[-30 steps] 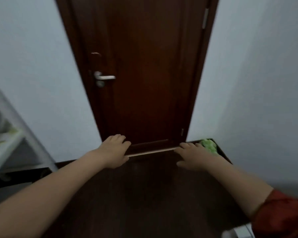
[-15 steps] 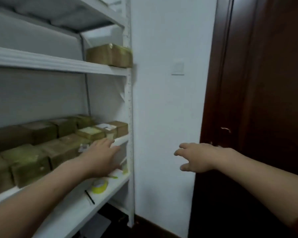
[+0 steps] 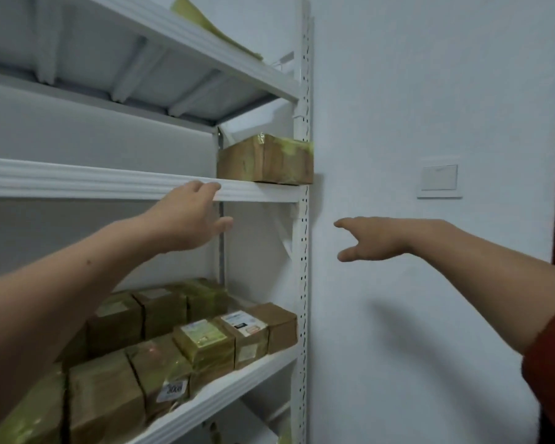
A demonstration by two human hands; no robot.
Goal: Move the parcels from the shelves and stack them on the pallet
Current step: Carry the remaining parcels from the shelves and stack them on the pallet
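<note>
On the middle shelf [image 3: 109, 184] one parcel [image 3: 265, 160] sits at the right end; more parcels [image 3: 205, 344] crowd the lower shelf [image 3: 237, 382]. Both left hand [image 3: 189, 219] and right hand [image 3: 372, 240] reach up, spread and empty. With the pallet unseen, most of the job looks undone.

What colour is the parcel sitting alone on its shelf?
Brown; the parcel has yellow-green tape, best seen in the head view.

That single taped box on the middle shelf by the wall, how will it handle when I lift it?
The box probably stays stiff: flat cardboard faces, square corners. Its glossy tape wrap may feel slippery. It sits near the shelf front, so a pull could tip it.
</note>
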